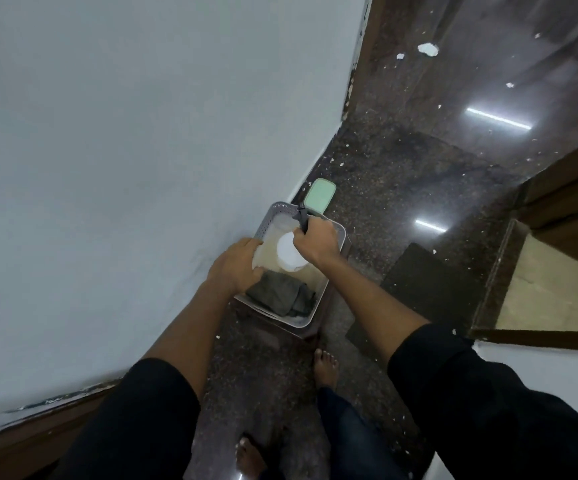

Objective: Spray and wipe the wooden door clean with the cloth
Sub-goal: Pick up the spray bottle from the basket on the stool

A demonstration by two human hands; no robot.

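A grey perforated basket sits on a low dark stool against the white wall. In it lies a crumpled dark grey cloth, and beside the cloth is a white spray bottle with a black trigger head. My right hand is closed around the bottle's neck just under the trigger. My left hand curls over the basket's left rim, right beside the cloth. Brown wooden door parts show at the right edge.
A pale green rectangular object lies on the floor behind the basket. A dark mat lies to the right on the polished speckled floor, which is littered with white paint flakes. My bare feet stand just before the stool.
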